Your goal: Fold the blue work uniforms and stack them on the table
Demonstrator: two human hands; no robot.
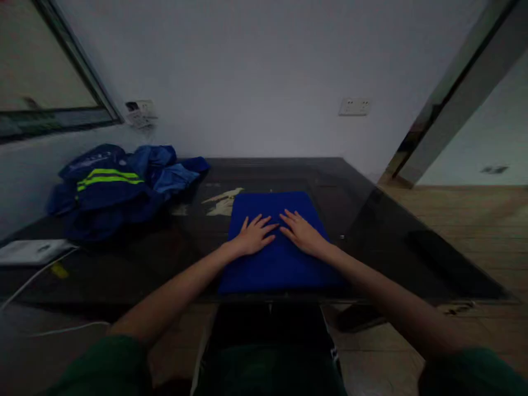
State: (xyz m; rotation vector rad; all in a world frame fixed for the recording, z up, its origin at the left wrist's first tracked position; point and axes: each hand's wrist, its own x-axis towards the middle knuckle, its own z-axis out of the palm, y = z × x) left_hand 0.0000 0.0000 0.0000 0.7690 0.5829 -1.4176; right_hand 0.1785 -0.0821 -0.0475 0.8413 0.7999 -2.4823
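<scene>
A flat blue rectangle that looks like folded cloth [280, 275] lies on the dark table [165, 275], its near side close to the table's front edge. My left hand [253, 235] rests palm down on it, left of the middle, with fingers spread. On the right half, my right hand [303, 234] also lies flat, fingers apart and pointing toward the left hand. The fingertips of both hands come close near the middle of the blue piece. Nothing is gripped in either hand.
Crumpled dark blue clothing [111, 192] with yellow-green stripes is heaped at the back left. A white device [33, 251] with a white cable [39, 275] lies at the left edge. Behind the table stands a wall with a socket [355, 106]. A dark flat object [437, 256] sits at right.
</scene>
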